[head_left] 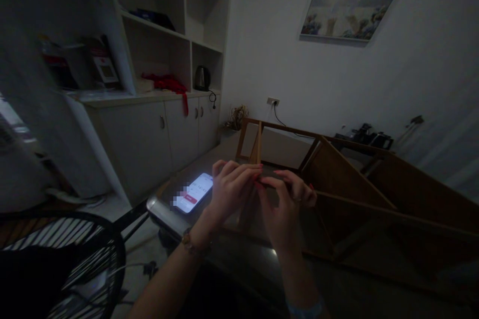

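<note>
My left hand (234, 184) and my right hand (282, 199) meet over the table, fingertips touching or nearly so. Both are closed in a pinch at the near end of a tan wooden panel (258, 142). A small dark thing seems to sit between the fingertips, too dim and covered to name. The panel stands within a brown wooden rack (288, 130), which lies on its side with slanted shelf boards (346, 172). Just left of my left hand, a phone (194, 193) with a lit screen rests on the table (164, 214).
A black slatted chair (112, 239) stands at the lower left. White cabinets (134, 144) run along the left wall, with red cloth (166, 82) and an electric kettle (202, 78) on top. Dried plants (237, 115) and a wall socket (273, 101) are behind the rack.
</note>
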